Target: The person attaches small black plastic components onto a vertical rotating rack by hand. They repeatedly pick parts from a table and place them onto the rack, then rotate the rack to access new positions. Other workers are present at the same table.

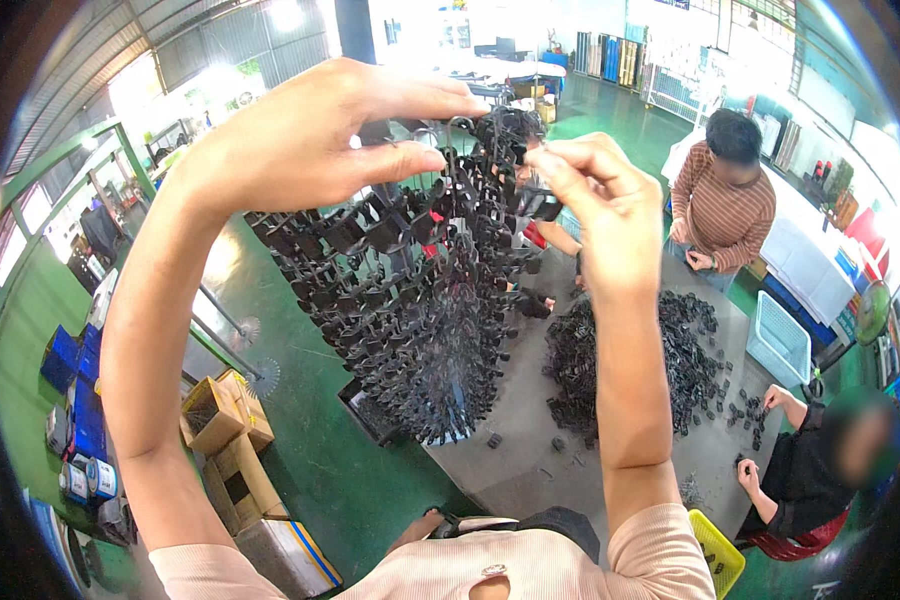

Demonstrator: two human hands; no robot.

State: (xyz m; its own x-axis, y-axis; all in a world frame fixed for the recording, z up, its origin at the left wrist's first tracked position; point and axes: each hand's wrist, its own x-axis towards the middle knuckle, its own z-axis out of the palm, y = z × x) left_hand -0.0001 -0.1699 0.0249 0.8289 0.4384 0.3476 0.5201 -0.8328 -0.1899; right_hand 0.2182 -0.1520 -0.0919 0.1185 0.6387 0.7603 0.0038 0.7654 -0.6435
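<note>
Directly ahead hangs a tall rack [400, 290] crowded with rows of small black plastic parts on wire hooks. At its top, my left hand [340, 135] reaches in from the left, thumb and fingers apart, with the fingertips beside a metal hook [460, 126]. Whether they touch the hook is hard to see. On the rack's upper right side, my right hand [605, 190] is closed in a pinch. A small black part [543, 206] shows at its fingers, close to the hanging parts.
Right of the rack, a big heap of black parts [630, 370] lies on a grey table [510, 475]. A person in stripes [725, 200] stands beyond it; another in black [800, 480] sits at right. Someone is partly hidden behind the rack. Cardboard boxes [235, 450] stand on the floor at left.
</note>
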